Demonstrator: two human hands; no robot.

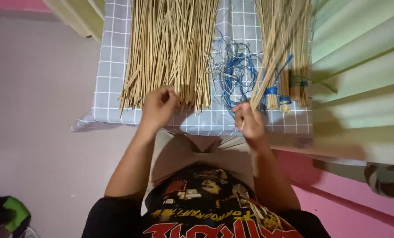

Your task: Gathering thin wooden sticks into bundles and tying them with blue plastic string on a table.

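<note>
Right hand (pixel 250 121) grip closed on stick bunch (pixel 272 57); left hand (pixel 159 105) fingers pinch loose sticks (pixel 170 48). Risk: bunch fans out, snags blue string (pixel 234 72).

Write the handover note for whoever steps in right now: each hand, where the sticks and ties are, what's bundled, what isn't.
Left hand: fingers at the near ends of the loose stick pile, picking among them; whether it grips any cannot be told.
Right hand: closed on a small handful of sticks that angles up and away to the right.
Blue ties: tangled heap between the pile and the bundles, on the checked cloth.
Done: a few tied bundles lie at the right, bound near their ends, most with blue strips.
Left: the big pile is still loose, and the handful in the right hand has no tie on it.
</note>
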